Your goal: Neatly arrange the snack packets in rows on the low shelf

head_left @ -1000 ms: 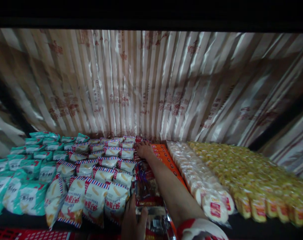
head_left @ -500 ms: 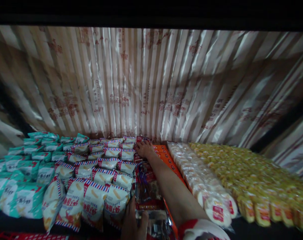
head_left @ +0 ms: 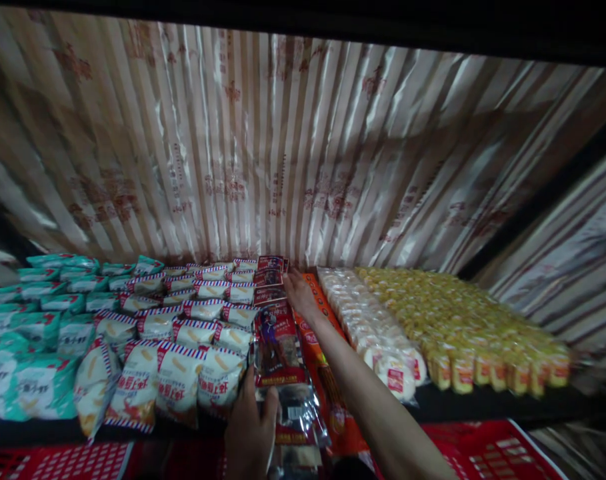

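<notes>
My right hand reaches to the back of the shelf, its fingers stretched out along the right side of a row of dark red snack packets. In the same row, nearer me, lies a larger-looking dark red packet with a purple picture. My left hand is low at the front, its thumb over the left edge of partly see-through snack packets that reach past the shelf's front edge. Its fingers are partly hidden. Beside the row, under my right forearm, are orange packets.
White-and-red snack bags stand in rows at left, with teal bags beyond. To the right are white wrapped round cakes and yellow wrapped pieces. Red baskets sit below the shelf; striped sheeting hangs behind.
My right hand has slid off the top of the dark red packets to their right side, uncovering them. My left hand stays by the front packets. The view has shifted, showing more red basket.
</notes>
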Available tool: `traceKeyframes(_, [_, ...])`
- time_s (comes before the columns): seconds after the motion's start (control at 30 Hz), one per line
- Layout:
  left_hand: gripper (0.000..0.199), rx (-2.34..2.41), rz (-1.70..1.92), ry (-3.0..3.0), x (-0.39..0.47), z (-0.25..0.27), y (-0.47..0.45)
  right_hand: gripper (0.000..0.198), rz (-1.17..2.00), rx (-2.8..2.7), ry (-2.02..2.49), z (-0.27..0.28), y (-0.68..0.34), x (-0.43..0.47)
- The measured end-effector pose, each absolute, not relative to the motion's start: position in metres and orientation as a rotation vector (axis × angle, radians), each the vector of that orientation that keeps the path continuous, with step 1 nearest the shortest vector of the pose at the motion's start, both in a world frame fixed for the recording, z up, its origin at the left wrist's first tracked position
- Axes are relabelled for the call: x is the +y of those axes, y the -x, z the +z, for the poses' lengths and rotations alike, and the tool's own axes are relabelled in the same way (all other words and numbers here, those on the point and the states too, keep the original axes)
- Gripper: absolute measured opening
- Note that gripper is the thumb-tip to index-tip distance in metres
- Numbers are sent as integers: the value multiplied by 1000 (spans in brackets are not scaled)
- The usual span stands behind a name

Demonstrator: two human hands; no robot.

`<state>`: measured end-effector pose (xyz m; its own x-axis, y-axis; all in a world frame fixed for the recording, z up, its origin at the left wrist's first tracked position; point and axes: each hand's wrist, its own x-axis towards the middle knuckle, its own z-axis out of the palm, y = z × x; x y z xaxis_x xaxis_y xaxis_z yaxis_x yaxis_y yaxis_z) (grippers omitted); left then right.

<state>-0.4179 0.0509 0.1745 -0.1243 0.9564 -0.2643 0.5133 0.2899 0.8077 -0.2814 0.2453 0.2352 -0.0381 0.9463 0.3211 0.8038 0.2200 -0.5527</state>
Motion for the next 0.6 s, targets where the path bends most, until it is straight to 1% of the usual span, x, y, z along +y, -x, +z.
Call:
traceKeyframes(0.1, [58,1823,674,-1365,48,183,416,60,388,-1737,1656,230,255,197])
traceKeyframes(0.23, [60,1887,726,-1413,42,183,414,62,768,-1406,1539,211,235,118])
traceKeyframes(0.37, [62,1930,841,-1495,38,174,415,65,974,-1224,1479,187,237,56])
traceKeyframes(0.43, [62,1934,924,-1565,39,169,415,64,1058,-1246,1416,182,244,38])
traceKeyframes(0.5, [61,1926,976,-1614,40,164,414,61,1083,-1306,1386,182,251,28])
traceKeyframes(0.6, [60,1913,1016,-1634,41,163,412,60,998,-1380,1419,184,262,21])
